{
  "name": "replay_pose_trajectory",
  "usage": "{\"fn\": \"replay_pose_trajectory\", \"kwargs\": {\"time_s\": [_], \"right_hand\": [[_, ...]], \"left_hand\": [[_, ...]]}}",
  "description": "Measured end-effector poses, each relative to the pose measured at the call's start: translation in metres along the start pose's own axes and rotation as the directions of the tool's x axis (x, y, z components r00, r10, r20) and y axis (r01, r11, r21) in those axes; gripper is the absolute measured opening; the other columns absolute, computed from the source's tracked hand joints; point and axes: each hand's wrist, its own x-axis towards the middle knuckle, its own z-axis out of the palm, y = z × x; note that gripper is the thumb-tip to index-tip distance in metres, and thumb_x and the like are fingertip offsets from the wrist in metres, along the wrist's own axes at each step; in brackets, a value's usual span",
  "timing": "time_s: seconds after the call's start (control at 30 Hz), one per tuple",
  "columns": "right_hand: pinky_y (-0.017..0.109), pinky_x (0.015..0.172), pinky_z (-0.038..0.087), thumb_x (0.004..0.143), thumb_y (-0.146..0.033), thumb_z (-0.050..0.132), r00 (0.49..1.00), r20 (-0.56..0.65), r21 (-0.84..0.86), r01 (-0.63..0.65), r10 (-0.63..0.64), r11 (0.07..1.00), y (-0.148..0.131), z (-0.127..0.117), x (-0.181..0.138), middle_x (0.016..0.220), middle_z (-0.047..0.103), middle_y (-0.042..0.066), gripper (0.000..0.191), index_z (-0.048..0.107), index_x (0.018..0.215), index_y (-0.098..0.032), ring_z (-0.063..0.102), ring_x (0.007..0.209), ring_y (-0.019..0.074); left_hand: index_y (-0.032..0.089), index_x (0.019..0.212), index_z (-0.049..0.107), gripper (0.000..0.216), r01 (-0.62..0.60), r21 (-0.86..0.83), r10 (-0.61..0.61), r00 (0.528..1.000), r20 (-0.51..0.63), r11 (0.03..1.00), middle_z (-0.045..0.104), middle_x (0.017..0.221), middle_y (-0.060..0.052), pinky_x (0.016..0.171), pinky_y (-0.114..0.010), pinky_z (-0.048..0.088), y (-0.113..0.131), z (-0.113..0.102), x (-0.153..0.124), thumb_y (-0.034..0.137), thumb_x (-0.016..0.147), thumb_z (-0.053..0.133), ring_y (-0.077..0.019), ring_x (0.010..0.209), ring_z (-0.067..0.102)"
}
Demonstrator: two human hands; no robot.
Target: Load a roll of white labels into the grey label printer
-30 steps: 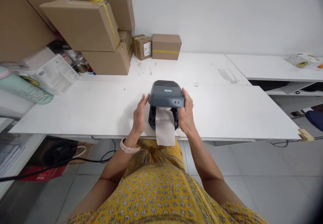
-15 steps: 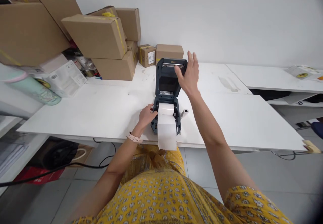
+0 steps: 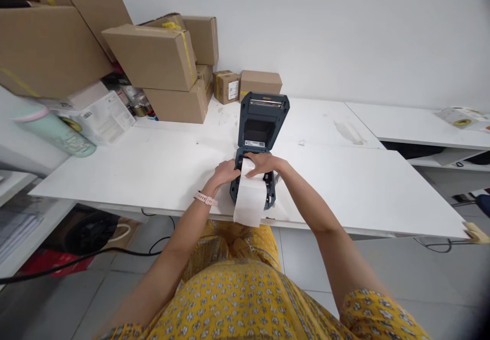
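A dark grey label printer (image 3: 261, 125) stands near the front edge of the white table (image 3: 153, 171), its lid swung up and open. A white roll of label paper (image 3: 250, 197) sits in the open bay, and its loose end hangs over the table edge. My left hand (image 3: 225, 172) is curled against the left side of the roll. My right hand (image 3: 262, 162) lies on top of the roll with its fingers bent over it. Both hands appear to grip the roll.
Several cardboard boxes (image 3: 153, 56) are stacked at the back left, two small ones (image 3: 260, 82) behind the printer. A green bottle (image 3: 53, 128) and a white printed box (image 3: 103, 115) lie at the left. A second white table (image 3: 417, 123) stands to the right. Cables trail on the floor.
The printer lid went from shut to fully open. My right hand left the raised lid and came down onto the paper roll; my left hand moved in against the roll.
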Motion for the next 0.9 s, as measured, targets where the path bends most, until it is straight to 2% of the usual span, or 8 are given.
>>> {"fn": "replay_pose_trajectory", "kwargs": {"time_s": [0.07,0.17,0.27,0.33,0.5,0.7,0.8,0.9], "right_hand": [[0.049,0.104,0.049,0.068,-0.054,0.081,0.998,-0.01,0.084,0.055,-0.054,0.995,0.004,-0.002,0.003,0.149,0.054,0.016,0.099,0.038,0.152,-0.022,0.057,0.131,0.0401],[0.046,0.106,0.05,0.068,-0.05,0.082,0.967,-0.077,0.297,0.256,-0.244,0.92,0.014,-0.011,-0.015,0.146,0.056,0.014,0.098,0.038,0.151,-0.022,0.059,0.128,0.0342],[0.044,0.112,0.045,0.068,-0.054,0.082,0.876,-0.308,0.434,0.477,-0.371,0.765,0.032,-0.018,-0.062,0.149,0.052,0.011,0.101,0.036,0.153,-0.024,0.055,0.132,0.0317],[0.042,0.114,0.043,0.065,-0.054,0.085,0.831,-0.464,0.463,0.523,-0.307,0.716,0.048,-0.015,-0.103,0.151,0.05,0.01,0.104,0.037,0.153,-0.027,0.053,0.135,0.0323],[0.043,0.104,0.051,0.069,-0.049,0.084,0.864,-0.501,0.619,0.321,0.046,0.717,0.097,0.027,-0.174,0.137,0.062,0.012,0.099,0.036,0.152,-0.03,0.061,0.124,0.0316],[0.047,0.109,0.048,0.069,-0.043,0.076,0.851,-0.444,0.679,0.113,0.282,0.726,0.145,0.075,-0.163,0.152,0.049,0.012,0.082,0.049,0.144,-0.024,0.05,0.137,0.034],[0.049,0.114,0.044,0.071,-0.042,0.076,0.876,-0.378,0.693,0.053,0.299,0.719,0.149,0.076,-0.162,0.154,0.047,0.011,0.083,0.046,0.147,-0.025,0.048,0.14,0.0339],[0.048,0.122,0.035,0.08,-0.042,0.074,0.868,-0.415,0.671,0.089,0.273,0.736,0.138,0.057,-0.175,0.163,0.038,0.004,0.077,0.042,0.149,-0.035,0.035,0.151,0.0301]], "left_hand": [[0.016,0.115,0.063,0.037,0.001,-0.004,-0.001,1.0,-0.005,1.0,0.074,0.114,-0.015,0.08,-0.034,0.051,0.0,0.0,0.0,0.026,0.081,0.052,-0.032,0.104,0.07],[0.016,0.115,0.063,0.037,0.003,-0.014,-0.003,1.0,-0.015,1.0,0.073,0.116,-0.015,0.081,-0.034,0.051,-0.001,0.001,-0.001,0.027,0.081,0.052,-0.0322,0.106,0.069],[0.015,0.117,0.063,0.039,0.004,-0.023,-0.004,1.0,-0.025,1.0,0.073,0.117,-0.016,0.082,-0.036,0.051,-0.002,0.003,-0.003,0.029,0.083,0.051,-0.0335,0.107,0.069],[0.016,0.12,0.062,0.041,-0.001,-0.031,0.0,0.999,-0.032,1.0,0.073,0.119,-0.016,0.083,-0.036,0.051,-0.002,0.003,-0.003,0.028,0.083,0.05,-0.033,0.108,0.069],[0.015,0.116,0.064,0.038,-0.01,-0.04,0.009,1.0,-0.028,0.999,0.074,0.112,-0.015,0.08,-0.036,0.051,-0.002,0.004,-0.003,0.025,0.082,0.048,-0.0322,0.102,0.07],[0.015,0.118,0.064,0.041,0.014,-0.018,-0.015,0.999,-0.044,1.0,0.075,0.109,-0.015,0.079,-0.037,0.052,-0.001,0.005,-0.002,0.025,0.082,0.049,-0.0326,0.099,0.071],[0.015,0.12,0.063,0.042,0.014,-0.03,-0.015,0.999,-0.049,0.999,0.074,0.112,-0.016,0.081,-0.037,0.052,-0.001,0.005,-0.003,0.025,0.082,0.048,-0.0326,0.101,0.07],[0.014,0.122,0.063,0.044,0.011,-0.037,-0.013,0.999,-0.039,0.999,0.074,0.115,-0.016,0.083,-0.037,0.052,0.0,0.004,-0.003,0.025,0.082,0.047,-0.0328,0.102,0.07]]}}
